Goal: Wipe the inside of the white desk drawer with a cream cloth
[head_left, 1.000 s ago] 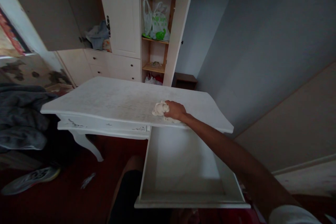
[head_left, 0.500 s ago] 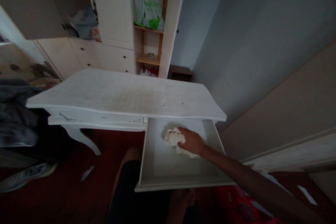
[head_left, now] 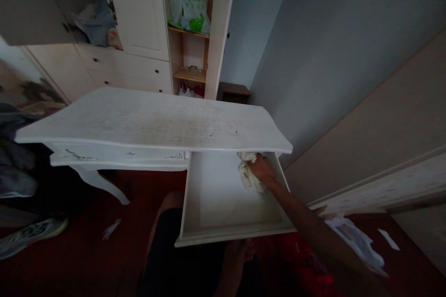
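My right hand [head_left: 261,169] is closed on a crumpled cream cloth [head_left: 251,181]. It presses the cloth inside the pulled-out drawer [head_left: 219,195], near the back right corner under the tabletop edge. The drawer belongs to a white table [head_left: 167,120] whose top has dark scuffs and grime. Low in the view, my left hand [head_left: 240,253] is just below the drawer front, above my lap. Its fingers look curled; the drawer front hides part of them, and I cannot tell what they hold.
Behind the table stands a cream wardrobe [head_left: 146,14] with open doors and a plastic bag [head_left: 193,9] on a shelf. A shoe [head_left: 33,236] lies on the dark red floor at left. Red fabric [head_left: 303,264] and a white plastic bag [head_left: 355,241] lie at right.
My right hand has moved the cloth from the middle of the drawer toward its back right corner. The whole view has shifted slightly.
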